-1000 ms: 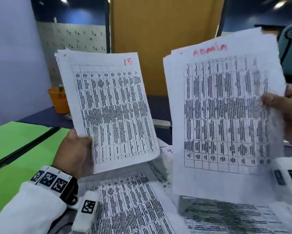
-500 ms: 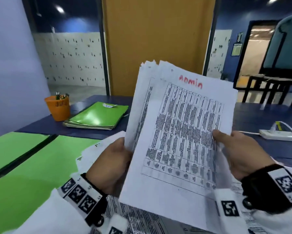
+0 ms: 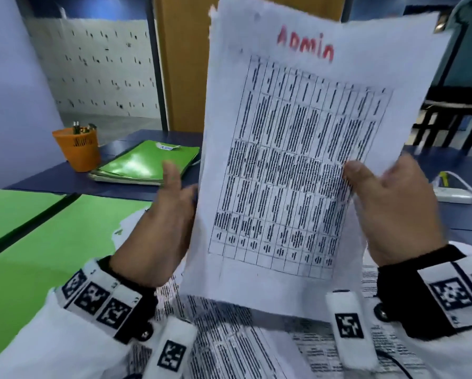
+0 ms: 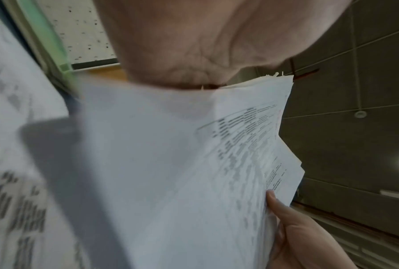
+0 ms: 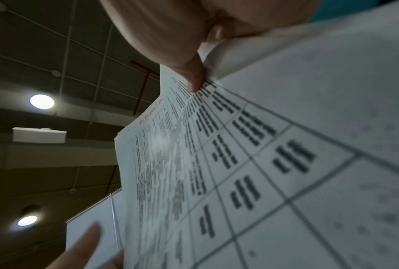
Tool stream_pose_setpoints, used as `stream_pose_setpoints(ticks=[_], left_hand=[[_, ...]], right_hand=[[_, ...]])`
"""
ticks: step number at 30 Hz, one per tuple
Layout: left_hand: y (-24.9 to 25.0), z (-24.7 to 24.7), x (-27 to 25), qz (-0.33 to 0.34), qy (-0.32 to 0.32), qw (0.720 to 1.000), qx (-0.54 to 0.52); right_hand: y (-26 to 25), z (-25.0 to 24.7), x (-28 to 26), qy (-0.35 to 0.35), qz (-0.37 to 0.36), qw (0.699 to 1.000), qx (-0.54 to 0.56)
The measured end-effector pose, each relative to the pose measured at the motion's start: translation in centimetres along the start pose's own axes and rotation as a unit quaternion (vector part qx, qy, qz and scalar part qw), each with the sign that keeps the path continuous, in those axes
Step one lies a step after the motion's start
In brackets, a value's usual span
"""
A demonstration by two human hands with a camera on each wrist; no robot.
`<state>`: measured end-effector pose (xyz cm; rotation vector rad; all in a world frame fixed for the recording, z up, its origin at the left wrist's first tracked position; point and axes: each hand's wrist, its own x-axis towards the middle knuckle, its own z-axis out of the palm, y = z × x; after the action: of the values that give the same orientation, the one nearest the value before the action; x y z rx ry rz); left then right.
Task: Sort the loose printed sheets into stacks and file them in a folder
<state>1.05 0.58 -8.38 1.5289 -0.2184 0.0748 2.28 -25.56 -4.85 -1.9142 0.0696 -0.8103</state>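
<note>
Sorting step in hand. Bundle of white printed table sheets headed "Admin" in red (image 3: 297,173) held upright above loose printed sheets on bench (image 3: 229,346). Right hand (image 3: 393,214) grip: thumb pinching bundle's right edge. Left hand (image 3: 158,228) grip: relaxed, fingers behind left edge, hold unclear. Next move, judged: square edges, lay bundle beside loose sheets as own stack.

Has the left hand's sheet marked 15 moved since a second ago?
Yes. It no longer stands apart by the orange cup; both hands now hold one stack right of it.

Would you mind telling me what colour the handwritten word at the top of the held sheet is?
Red, on the held sheet; it shows best in the head view.
</note>
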Motion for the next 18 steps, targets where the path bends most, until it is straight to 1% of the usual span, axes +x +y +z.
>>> stream_pose_setpoints(ticks=[1,3,5,7,12,14,16,18], left_hand=[[0.2,-0.1,0.0,0.023,-0.010,0.999,0.025],[0.1,0.3,-0.1,0.059,0.008,0.994,0.090],[-0.3,0.7,-0.3,0.071,0.031,0.991,0.110],[-0.4,0.8,-0.4,0.079,0.062,0.987,0.126],[-0.3,0.0,-0.1,0.068,0.104,0.985,0.120],[-0.4,0.1,0.0,0.053,0.103,0.989,0.087],[-0.6,0.4,0.1,0.040,0.098,0.993,0.049],[-0.9,0.4,0.2,0.041,0.105,0.994,0.012]], right_hand=[[-0.2,0.0,-0.2,0.013,-0.020,1.000,-0.009],[-0.8,0.1,-0.6,0.027,-0.059,0.998,-0.001],[-1.2,0.4,-0.9,0.034,-0.088,0.995,0.015],[-1.4,0.7,-1.2,0.022,-0.093,0.995,0.026],[-1.4,0.4,-1.9,-0.080,-0.047,0.994,0.056],[-1.0,0.4,-1.8,-0.110,-0.042,0.992,0.042],[-0.6,0.5,-1.7,-0.114,-0.047,0.992,0.017],[-0.5,0.6,-1.7,-0.097,-0.060,0.993,0.028]])
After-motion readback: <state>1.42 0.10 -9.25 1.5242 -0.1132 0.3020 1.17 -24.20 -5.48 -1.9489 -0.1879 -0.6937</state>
